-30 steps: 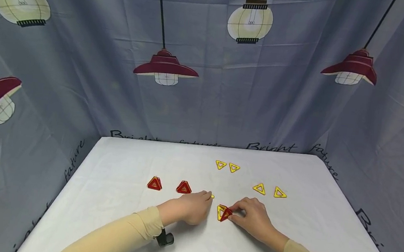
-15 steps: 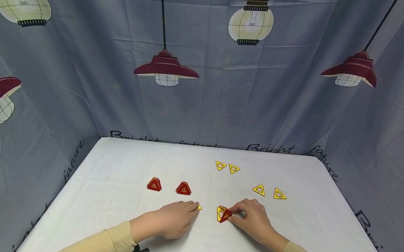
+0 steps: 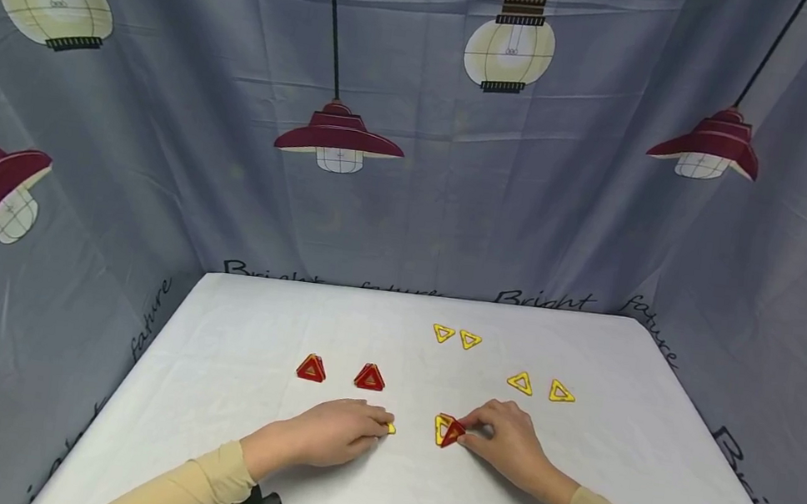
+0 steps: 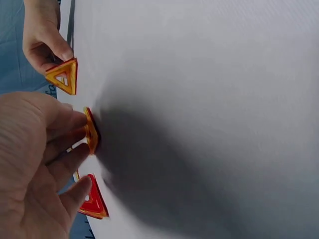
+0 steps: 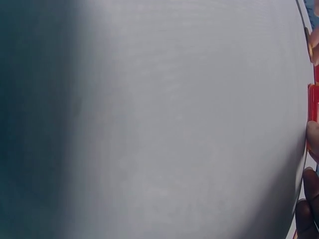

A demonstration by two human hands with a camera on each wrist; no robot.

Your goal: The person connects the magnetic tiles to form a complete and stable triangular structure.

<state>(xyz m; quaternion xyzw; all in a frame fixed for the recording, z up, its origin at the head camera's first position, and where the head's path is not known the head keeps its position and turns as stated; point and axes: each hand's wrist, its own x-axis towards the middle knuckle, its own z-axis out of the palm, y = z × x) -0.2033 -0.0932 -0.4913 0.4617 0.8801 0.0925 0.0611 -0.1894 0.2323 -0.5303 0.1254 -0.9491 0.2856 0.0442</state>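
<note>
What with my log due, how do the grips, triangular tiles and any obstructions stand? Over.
Left grip: holding yellow triangular tile. Right grip: pinching red-and-yellow tile assembly. No obstruction seen between grips.

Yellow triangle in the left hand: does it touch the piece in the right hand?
No, the head view shows white tabletop between the yellow triangle and the red-and-yellow piece.

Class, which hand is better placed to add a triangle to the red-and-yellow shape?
Probably the left hand: it holds a yellow triangle, while the right hand holds the shape.
</note>
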